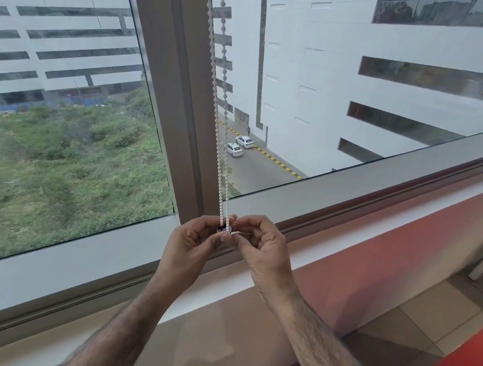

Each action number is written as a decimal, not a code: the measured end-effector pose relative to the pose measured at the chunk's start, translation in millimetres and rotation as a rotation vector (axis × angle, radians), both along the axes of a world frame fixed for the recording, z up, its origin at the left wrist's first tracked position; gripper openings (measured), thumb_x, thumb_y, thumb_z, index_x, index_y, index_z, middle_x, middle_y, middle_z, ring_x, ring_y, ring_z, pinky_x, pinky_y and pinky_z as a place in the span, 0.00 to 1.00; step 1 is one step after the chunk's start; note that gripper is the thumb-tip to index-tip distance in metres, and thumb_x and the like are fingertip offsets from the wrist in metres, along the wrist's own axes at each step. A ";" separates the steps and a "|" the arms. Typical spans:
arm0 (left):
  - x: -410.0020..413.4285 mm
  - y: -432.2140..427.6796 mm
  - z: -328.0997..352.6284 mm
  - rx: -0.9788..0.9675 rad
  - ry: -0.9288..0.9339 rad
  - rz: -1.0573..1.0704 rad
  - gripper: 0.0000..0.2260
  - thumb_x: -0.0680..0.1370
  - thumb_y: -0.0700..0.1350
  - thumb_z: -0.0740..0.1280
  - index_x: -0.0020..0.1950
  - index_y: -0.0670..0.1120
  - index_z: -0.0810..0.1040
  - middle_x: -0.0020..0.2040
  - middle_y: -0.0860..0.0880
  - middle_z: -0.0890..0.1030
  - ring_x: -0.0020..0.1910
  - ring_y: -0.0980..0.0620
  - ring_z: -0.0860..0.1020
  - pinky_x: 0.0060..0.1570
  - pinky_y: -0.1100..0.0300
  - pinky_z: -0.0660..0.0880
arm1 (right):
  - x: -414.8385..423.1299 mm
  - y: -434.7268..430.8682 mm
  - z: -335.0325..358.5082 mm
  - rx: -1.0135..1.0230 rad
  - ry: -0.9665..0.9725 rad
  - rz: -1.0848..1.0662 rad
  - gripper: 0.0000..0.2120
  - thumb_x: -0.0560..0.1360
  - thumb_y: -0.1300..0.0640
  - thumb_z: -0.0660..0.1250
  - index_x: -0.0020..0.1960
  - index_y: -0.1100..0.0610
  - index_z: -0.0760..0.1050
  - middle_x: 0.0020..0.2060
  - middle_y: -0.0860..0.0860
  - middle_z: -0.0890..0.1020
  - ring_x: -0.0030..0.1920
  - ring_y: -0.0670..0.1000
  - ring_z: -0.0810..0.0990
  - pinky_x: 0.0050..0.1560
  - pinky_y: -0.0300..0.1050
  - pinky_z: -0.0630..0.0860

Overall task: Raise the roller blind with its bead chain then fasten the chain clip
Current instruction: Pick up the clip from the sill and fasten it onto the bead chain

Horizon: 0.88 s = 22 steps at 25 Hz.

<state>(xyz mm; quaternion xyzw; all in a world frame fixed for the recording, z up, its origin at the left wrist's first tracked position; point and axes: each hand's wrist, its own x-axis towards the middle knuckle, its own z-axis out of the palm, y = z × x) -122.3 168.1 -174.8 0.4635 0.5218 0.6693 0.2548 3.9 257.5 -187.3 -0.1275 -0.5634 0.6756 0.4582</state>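
A white bead chain [217, 85] hangs in two strands from the top of the frame down along the grey window post [182, 86]. Its lower end meets a small chain clip [223, 230] with a dark part and a white tab, just above the window's bottom rail. My left hand [190, 244] pinches the clip from the left. My right hand [259, 245] pinches it from the right, thumb and forefinger on the white tab. The fingers hide most of the clip. The roller blind itself is out of view above.
The grey window frame rail [359, 181] and a white sill [334, 243] run diagonally under the hands. A red wall panel [413, 240] lies below the sill, with tiled floor [432, 321] at the right. Buildings, grass and parked cars show through the glass.
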 end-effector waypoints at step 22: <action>-9.6 -15.7 4.9 -0.078 0.107 0.045 0.07 0.80 0.38 0.72 0.56 0.46 0.84 0.54 0.47 0.89 0.54 0.49 0.86 0.52 0.64 0.81 | 6.3 83.9 -125.8 0.318 -1.064 -0.548 0.08 0.76 0.59 0.72 0.55 0.58 0.82 0.51 0.55 0.84 0.55 0.59 0.80 0.54 0.53 0.78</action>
